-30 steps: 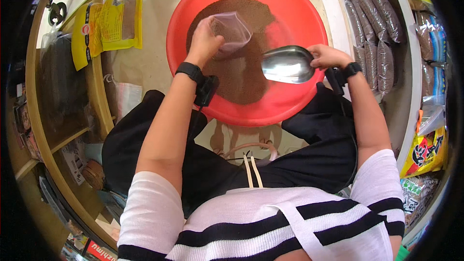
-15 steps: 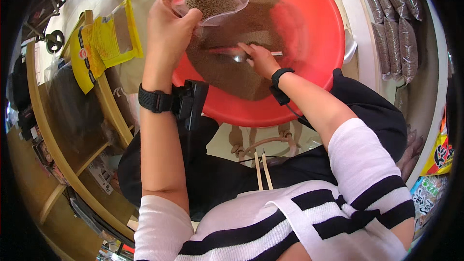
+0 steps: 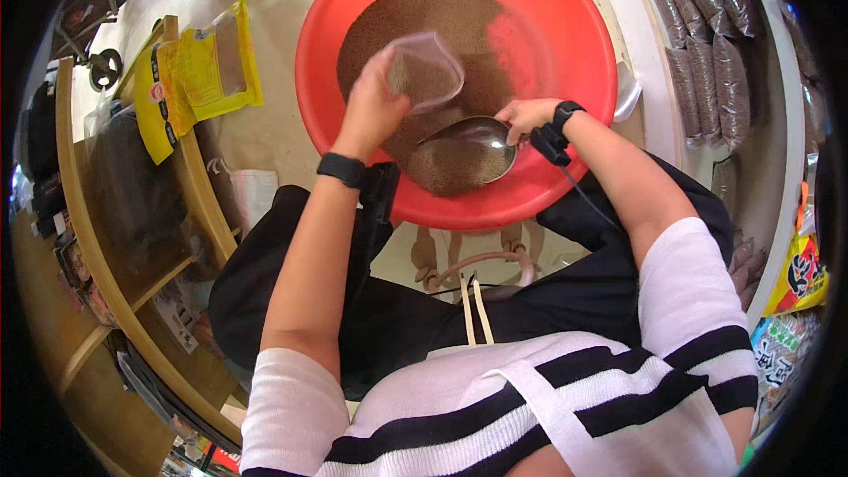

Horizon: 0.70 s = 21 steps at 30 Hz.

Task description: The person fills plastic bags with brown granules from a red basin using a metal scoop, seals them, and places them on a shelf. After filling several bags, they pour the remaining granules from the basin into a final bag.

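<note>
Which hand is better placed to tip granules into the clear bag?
Probably the right. The right hand grips the metal scoop, which appears to hold brown granules, close to the clear bag. The left hand is occupied holding that bag.

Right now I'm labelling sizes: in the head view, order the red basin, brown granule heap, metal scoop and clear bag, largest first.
1. Red basin
2. Brown granule heap
3. Metal scoop and clear bag: too alike to rank.
</note>
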Each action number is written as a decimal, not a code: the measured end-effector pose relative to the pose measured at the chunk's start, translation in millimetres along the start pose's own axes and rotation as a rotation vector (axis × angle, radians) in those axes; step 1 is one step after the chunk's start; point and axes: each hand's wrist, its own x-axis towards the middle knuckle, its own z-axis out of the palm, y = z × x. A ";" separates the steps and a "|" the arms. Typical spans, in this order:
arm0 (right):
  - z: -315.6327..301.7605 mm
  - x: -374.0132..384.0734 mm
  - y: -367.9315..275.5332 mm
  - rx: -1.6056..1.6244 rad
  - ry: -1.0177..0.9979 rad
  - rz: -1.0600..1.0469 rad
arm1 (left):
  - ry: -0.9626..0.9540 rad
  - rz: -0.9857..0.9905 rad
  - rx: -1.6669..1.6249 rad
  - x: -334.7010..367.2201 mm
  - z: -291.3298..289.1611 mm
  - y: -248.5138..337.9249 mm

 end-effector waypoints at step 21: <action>56.8 -159.0 -154.7 -0.140 0.602 -0.071 | 0.120 0.205 0.157 -43.2 23.6 7.3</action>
